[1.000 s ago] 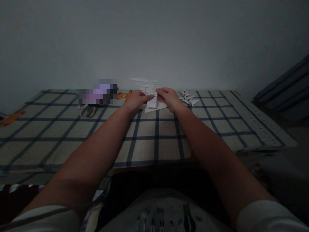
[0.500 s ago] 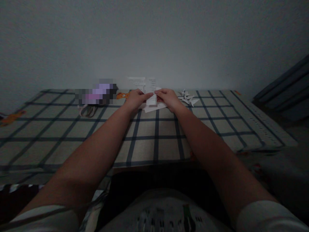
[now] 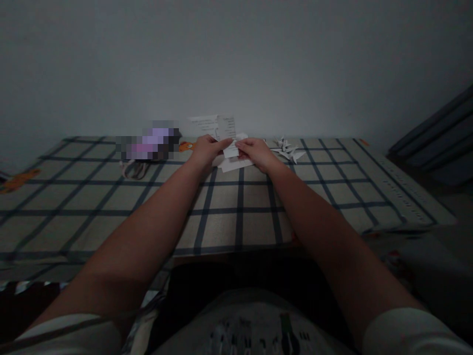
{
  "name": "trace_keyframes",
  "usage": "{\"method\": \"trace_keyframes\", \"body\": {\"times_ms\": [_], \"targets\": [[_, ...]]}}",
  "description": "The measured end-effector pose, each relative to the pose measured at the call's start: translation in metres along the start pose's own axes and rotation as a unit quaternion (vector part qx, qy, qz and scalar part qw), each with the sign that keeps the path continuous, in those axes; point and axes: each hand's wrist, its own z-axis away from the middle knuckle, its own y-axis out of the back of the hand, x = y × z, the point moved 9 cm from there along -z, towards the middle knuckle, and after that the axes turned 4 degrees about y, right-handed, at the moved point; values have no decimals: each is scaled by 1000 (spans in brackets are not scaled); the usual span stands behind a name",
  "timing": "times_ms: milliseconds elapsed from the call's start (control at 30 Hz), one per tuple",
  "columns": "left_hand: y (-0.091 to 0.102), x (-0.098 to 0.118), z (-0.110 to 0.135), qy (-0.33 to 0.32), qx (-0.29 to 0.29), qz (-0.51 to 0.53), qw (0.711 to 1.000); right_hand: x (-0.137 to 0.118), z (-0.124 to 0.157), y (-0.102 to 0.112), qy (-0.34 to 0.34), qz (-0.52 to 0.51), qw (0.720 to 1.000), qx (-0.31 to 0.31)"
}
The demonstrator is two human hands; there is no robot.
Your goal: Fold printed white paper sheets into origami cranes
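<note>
Far-left figure: orange figure (image 3: 20, 181), at the edge of the worktop (image 3: 92, 197), which wears a checked cloth.
Purple item: a pixelated purple item (image 3: 157, 139), a pale strap loop (image 3: 135, 170) just below it.
Left hand: the left hand (image 3: 206, 150) has its grip clamped on the printed paper, thumb across its front.
Printed paper: the printed paper (image 3: 226, 127) is held up between both hands, near the wall (image 3: 236, 64), its lower part creased.
Under the hands: a pale sheet (image 3: 236, 165) lying flat.
Right hand: the right hand (image 3: 257, 151) has its grip pinched on the paper's right edge.
Right of that: folded paper pieces (image 3: 290, 150), clustered.
Far right: grey drape (image 3: 436, 143).
</note>
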Motion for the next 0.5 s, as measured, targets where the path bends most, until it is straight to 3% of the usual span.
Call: {"method": "trace_keyframes", "body": {"times_ms": [500], "targets": [[5, 1, -1, 18, 39, 40, 998, 8, 0, -3, -21, -1, 999, -28]]}}
